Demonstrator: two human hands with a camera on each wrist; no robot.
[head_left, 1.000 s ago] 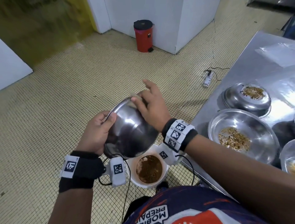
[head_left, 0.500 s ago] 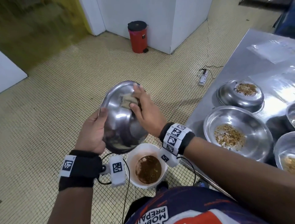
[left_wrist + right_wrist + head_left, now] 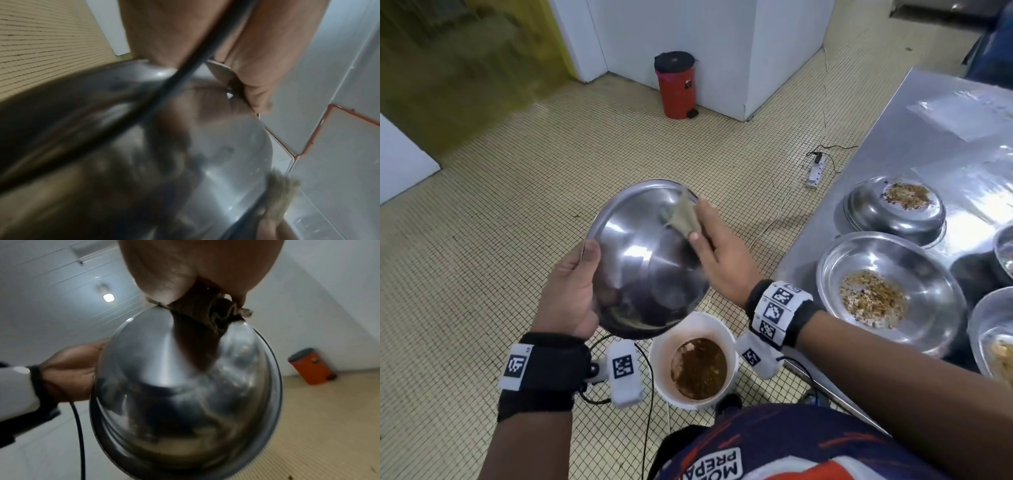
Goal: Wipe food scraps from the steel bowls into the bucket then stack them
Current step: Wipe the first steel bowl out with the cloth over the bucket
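My left hand (image 3: pixel 571 291) grips the rim of a steel bowl (image 3: pixel 643 267), thumb inside, and tilts it over a white bucket (image 3: pixel 664 377) of brown scraps on the floor. My right hand (image 3: pixel 719 260) pinches a tan cloth (image 3: pixel 683 217) against the upper inner wall of the bowl. The right wrist view shows that cloth (image 3: pixel 205 313) bunched at the rim of the bowl (image 3: pixel 185 386), whose inside looks wiped. In the left wrist view the bowl (image 3: pixel 226 154) is blurred and my fingers (image 3: pixel 257 91) curl over its edge.
A steel table (image 3: pixel 893 144) stands at the right with several bowls holding scraps, one (image 3: pixel 887 291) nearest and one (image 3: pixel 893 205) behind it. A red pedal bin (image 3: pixel 676 85) stands by the white wall. A power strip (image 3: pixel 816 171) lies on the tiled floor.
The bowl has tipped up so its inside faces me more. My right hand with the cloth has shifted along the upper inner wall, near the rim. The left hand's grip is unchanged.
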